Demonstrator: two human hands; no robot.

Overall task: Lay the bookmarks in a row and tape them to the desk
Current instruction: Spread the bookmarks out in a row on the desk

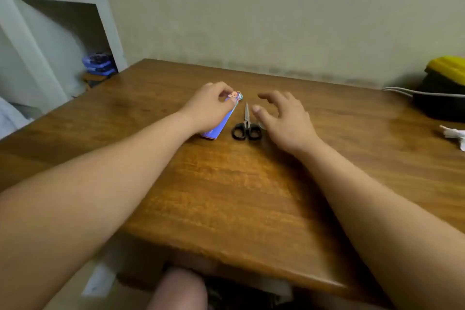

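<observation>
A stack of blue bookmarks with a cartoon figure at the top lies on the wooden desk, angled toward the far right. My left hand covers most of the stack and pinches its far end between the fingertips. My right hand hovers to the right with fingers spread and relaxed, holding nothing. Between the hands, small scissors with black handles lie closed, tips pointing away. No tape can be made out; my right hand hides the desk beneath it.
A black and yellow object with a white cable sits at the desk's far right. A small white item lies near the right edge. A white shelf unit stands beyond the desk's left corner. The wall runs behind.
</observation>
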